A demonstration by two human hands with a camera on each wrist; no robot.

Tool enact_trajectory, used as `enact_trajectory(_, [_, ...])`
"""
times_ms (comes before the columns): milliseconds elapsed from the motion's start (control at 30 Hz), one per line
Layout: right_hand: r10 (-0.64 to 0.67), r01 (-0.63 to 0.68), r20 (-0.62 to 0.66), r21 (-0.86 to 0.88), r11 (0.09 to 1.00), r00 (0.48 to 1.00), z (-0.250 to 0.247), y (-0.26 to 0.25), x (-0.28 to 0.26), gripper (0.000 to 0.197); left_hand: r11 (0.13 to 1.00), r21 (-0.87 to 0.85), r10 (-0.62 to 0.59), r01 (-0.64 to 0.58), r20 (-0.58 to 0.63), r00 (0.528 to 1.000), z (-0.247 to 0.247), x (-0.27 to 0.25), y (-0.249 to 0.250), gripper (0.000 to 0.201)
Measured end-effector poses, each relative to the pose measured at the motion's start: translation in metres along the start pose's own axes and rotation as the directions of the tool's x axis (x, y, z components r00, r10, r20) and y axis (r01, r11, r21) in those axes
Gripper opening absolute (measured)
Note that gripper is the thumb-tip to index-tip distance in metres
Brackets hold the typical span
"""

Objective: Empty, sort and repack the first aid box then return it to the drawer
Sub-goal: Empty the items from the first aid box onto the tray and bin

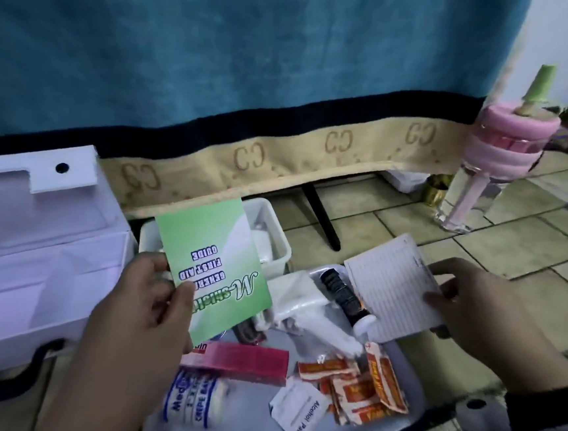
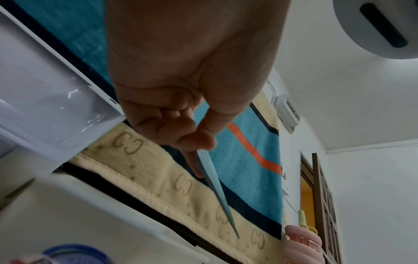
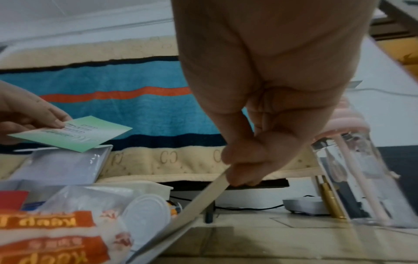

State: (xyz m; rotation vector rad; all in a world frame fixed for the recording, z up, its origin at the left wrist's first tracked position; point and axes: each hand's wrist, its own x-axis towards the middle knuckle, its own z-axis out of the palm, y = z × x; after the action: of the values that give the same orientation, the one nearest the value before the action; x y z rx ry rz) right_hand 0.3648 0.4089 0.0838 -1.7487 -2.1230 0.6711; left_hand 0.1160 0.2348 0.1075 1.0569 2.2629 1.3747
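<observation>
Head view only: green booklet (image 1: 216, 266) title legible.

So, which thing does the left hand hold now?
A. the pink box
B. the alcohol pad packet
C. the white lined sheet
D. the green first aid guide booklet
D: the left hand pinches the green first aid guide booklet by its edge, while the white lined sheet is in the right hand.

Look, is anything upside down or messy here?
Yes. The green first aid guide in the left hand is held upside down, so its words read backwards. The orange-and-white sachets lie jumbled and overlapping.
</observation>
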Motion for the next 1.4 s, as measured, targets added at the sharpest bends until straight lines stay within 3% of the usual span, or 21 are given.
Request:
enact_trajectory(300, [-0.032, 0.047, 0.151, -0.099, 0.994, 0.988, 0.015, -0.004, 0.011, 0.042, 0.999, -0.006, -0.050, 0.051, 0.079, 0.996, 0.022, -0.023, 0.008, 0.018])
enact_trajectory(500, [-0.062, 0.106, 0.237, -0.178, 0.978, 0.969, 0.017, -0.014, 0.009, 0.042, 0.998, 0.012, -0.061, 0.060, 0.188, 0.980, 0.036, -0.032, 0.008, 0.017])
enact_trajectory(700, [-0.126, 0.236, 0.373, -0.266, 0.935, 0.919, 0.024, -0.023, 0.003, 0.048, 0.995, -0.019, -0.088, 0.094, 0.212, 0.973, 0.042, -0.032, 0.002, 0.018])
enact_trajectory(1067, [-0.187, 0.339, 0.450, -0.285, 0.897, 0.873, 0.032, -0.032, 0.003, 0.042, 0.993, -0.042, -0.098, 0.110, 0.223, 0.970, 0.040, -0.028, -0.005, 0.019])
enact_trajectory(1133, [-0.180, 0.327, 0.451, -0.274, 0.904, 0.874, 0.029, -0.033, 0.003, 0.039, 0.993, -0.053, -0.094, 0.109, 0.232, 0.968, 0.040, -0.027, -0.003, 0.019])
enact_trajectory(1233, [-0.239, 0.332, 0.350, -0.237, 0.913, 0.906, 0.017, -0.034, 0.003, 0.038, 0.992, -0.103, -0.053, 0.076, 0.208, 0.977, 0.036, -0.025, 0.003, 0.016])
enact_trajectory(1333, [-0.326, 0.346, 0.278, -0.023, 0.938, 0.904, -0.001, -0.043, -0.006, 0.039, 0.986, -0.165, -0.007, 0.039, 0.192, 0.981, 0.035, -0.024, 0.013, 0.018])
enact_trajectory(1400, [-0.361, 0.346, 0.313, 0.103, 0.932, 0.879, -0.007, -0.052, -0.014, 0.038, 0.980, -0.196, 0.013, 0.027, 0.201, 0.980, 0.038, -0.023, 0.019, 0.026])
